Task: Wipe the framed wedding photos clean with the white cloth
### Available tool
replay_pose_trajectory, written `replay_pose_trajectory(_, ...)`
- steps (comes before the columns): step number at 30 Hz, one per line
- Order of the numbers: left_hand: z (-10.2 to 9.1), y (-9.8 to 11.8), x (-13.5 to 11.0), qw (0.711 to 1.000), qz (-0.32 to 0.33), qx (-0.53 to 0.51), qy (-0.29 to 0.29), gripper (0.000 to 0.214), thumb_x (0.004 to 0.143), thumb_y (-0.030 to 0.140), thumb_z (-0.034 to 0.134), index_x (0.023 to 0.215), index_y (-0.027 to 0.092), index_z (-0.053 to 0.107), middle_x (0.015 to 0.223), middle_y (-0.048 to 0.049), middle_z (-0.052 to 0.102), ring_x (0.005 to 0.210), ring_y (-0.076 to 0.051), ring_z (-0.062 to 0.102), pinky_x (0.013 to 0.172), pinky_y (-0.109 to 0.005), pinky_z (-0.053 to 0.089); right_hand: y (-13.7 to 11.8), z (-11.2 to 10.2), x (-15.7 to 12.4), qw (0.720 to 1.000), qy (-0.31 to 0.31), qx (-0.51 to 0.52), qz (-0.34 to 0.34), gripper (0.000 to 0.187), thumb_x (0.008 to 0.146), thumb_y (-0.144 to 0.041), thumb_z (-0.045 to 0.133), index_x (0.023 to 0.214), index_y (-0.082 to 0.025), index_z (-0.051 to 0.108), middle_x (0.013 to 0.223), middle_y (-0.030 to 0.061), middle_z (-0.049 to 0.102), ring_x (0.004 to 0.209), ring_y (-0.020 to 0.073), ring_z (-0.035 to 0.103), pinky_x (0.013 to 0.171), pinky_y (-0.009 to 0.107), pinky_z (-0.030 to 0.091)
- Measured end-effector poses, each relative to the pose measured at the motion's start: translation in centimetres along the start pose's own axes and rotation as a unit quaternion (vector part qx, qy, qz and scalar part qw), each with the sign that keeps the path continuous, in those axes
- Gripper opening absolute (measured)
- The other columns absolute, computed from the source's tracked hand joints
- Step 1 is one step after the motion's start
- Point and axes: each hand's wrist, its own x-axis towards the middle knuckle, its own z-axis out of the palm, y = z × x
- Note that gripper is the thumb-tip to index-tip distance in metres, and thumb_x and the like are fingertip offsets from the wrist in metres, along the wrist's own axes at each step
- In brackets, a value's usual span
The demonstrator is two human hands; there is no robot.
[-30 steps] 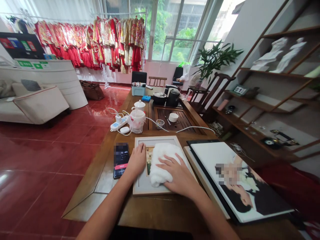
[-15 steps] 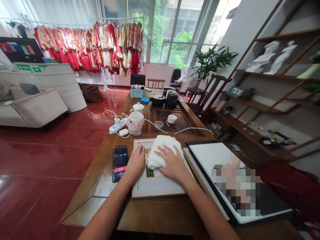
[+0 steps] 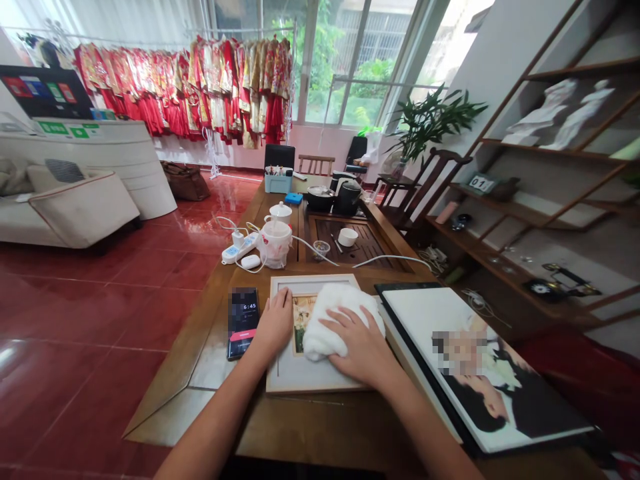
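A picture frame (image 3: 283, 373) with a light wooden edge and a pale mat lies flat on the table. A small colour photo (image 3: 301, 327) shows in its middle, partly covered. My left hand (image 3: 274, 325) rests flat on the frame's left side, fingers stretched forward, nothing visible in it. Under my right hand (image 3: 361, 341) is a folded white cloth (image 3: 320, 318), its fingers spread over the top and the thumb at the near side. The cloth lies over the right part of the photo and mat.
A phone (image 3: 243, 323) lies left of the frame. To the right are stacked large photo panels (image 3: 415, 313). Beyond sit a white plastic cup (image 3: 276, 243), a power strip (image 3: 240, 248), a cable, and a tea tray (image 3: 370, 257) with a small white bowl (image 3: 348, 237).
My right hand and the cloth have slid right and nearer to me across the frame, baring more of the photo. My left hand stays on the frame's left side. The view has shifted slightly.
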Motion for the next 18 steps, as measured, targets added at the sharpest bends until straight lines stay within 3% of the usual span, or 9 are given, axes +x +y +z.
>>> replay_pose_trajectory(4, 0.1, -0.1, 0.0, 1.000, 0.007, -0.009, 0.001, 0.053, 0.089, 0.007, 0.031, 0.142, 0.007, 0.035, 0.148, -0.0192, 0.036, 0.137, -0.026, 0.034, 0.111, -0.043, 0.031, 0.6, 0.7, 2.9, 0.999, 0.032, -0.031, 0.011, 0.061, 0.075, -0.041, 0.057, 0.134, -0.029, 0.051, 0.144, 0.0057, 0.046, 0.134, 0.0306, 0.034, 0.112, 0.055, 0.003)
replay_pose_trajectory(7, 0.0, -0.1, 0.0, 1.000, 0.004, -0.007, 0.002, 0.054, 0.088, 0.007, 0.032, 0.142, 0.007, 0.035, 0.148, -0.0192, 0.036, 0.137, -0.026, 0.035, 0.111, -0.043, 0.031, 0.6, 0.7, 3.5, 0.999, 0.040, -0.035, 0.012, 0.059, 0.076, -0.039, 0.056, 0.134, -0.028, 0.050, 0.144, 0.0055, 0.046, 0.134, 0.0298, 0.033, 0.112, 0.055, 0.003)
replay_pose_trajectory(18, 0.2, -0.1, 0.0, 1.000, 0.002, -0.007, 0.012, 0.053, 0.088, 0.007, 0.031, 0.141, 0.008, 0.036, 0.147, -0.0191, 0.037, 0.136, -0.027, 0.036, 0.110, -0.045, 0.032, -0.4, -1.0, -3.0, 0.999, -0.028, 0.017, 0.002, 0.056, 0.072, -0.033, 0.057, 0.128, -0.032, 0.056, 0.137, 0.0022, 0.053, 0.130, 0.0286, 0.040, 0.113, 0.053, 0.007)
